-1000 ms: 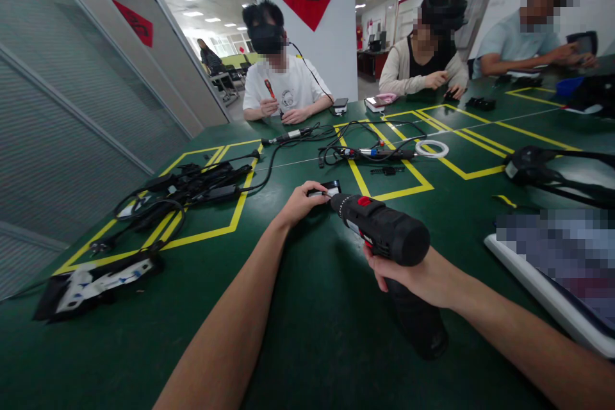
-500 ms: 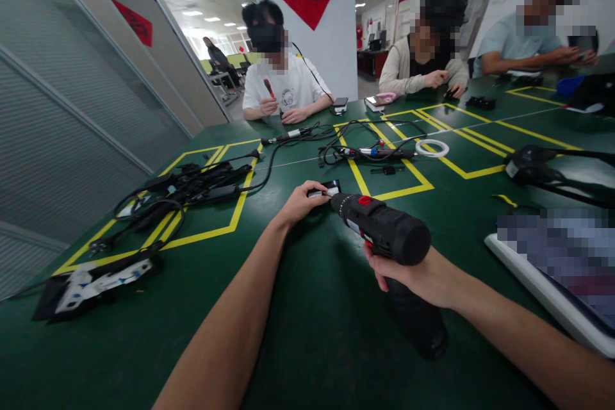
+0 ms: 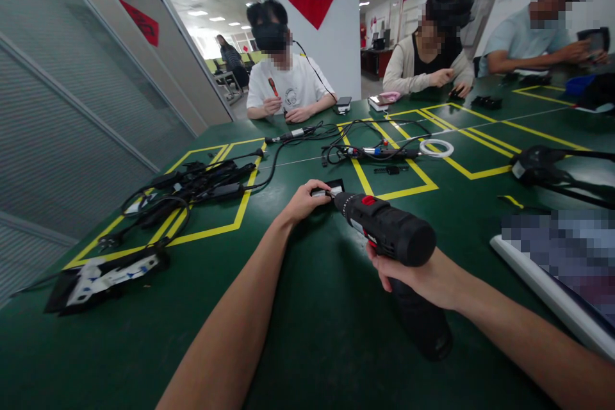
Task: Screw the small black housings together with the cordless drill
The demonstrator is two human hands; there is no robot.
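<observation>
Drill (image 3: 389,234) sits clenched in your right hand (image 3: 423,278), its tip against the small part (image 3: 325,191) that your left hand (image 3: 302,203) pins to the green surface (image 3: 307,333). Both lie near the yellow line (image 3: 403,191), with cables (image 3: 202,182) off to your left.
</observation>
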